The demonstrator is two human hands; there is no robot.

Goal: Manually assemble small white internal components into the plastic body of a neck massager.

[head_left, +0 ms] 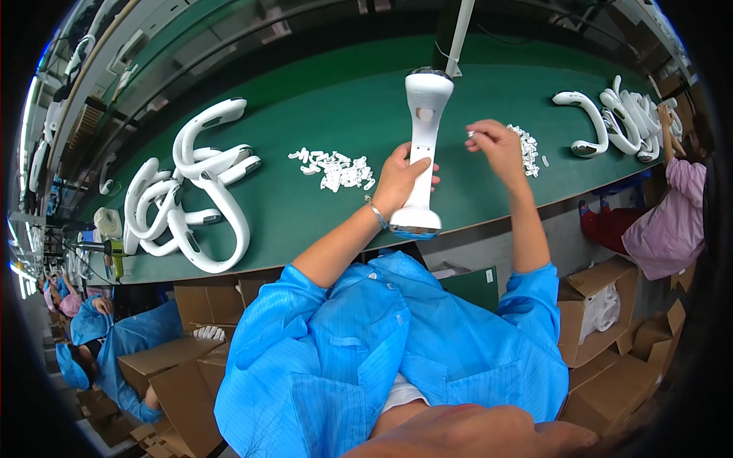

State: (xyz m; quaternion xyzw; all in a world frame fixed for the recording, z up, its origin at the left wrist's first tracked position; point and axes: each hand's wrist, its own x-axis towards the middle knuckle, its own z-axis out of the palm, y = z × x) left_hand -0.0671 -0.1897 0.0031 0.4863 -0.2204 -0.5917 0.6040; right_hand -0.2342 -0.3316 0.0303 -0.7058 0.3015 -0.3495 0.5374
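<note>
While the left hand point(402, 177) wraps around the narrow middle of a white device point(422, 149), its thumb lies across the front and its fingertips show past the right edge. The device stretches lengthwise through this grip: one flared end, with an opening in its face, reaches beyond the hand, and the other, with a dark, glossy face, comes back toward the body. A bracelet point(376, 211) circles the wrist behind the grip.

To the right of that grip and apart from the device, the right hand point(496, 149) has thumb and fingers pinched together on a small white piece point(471, 134), most of which the fingertips cover. Just right of this pinch lies a heap of small white parts point(527, 151) on the green table point(305, 229); a second pile of white parts point(336, 169) spreads near the left hand, on its left. Farther left of the grip, curved white devices point(221, 217) lie tangled, with a green power tool point(114, 252) beyond them. Well to the right of the pinch, more white devices point(584, 145) lie near a person in pink point(668, 221).
</note>
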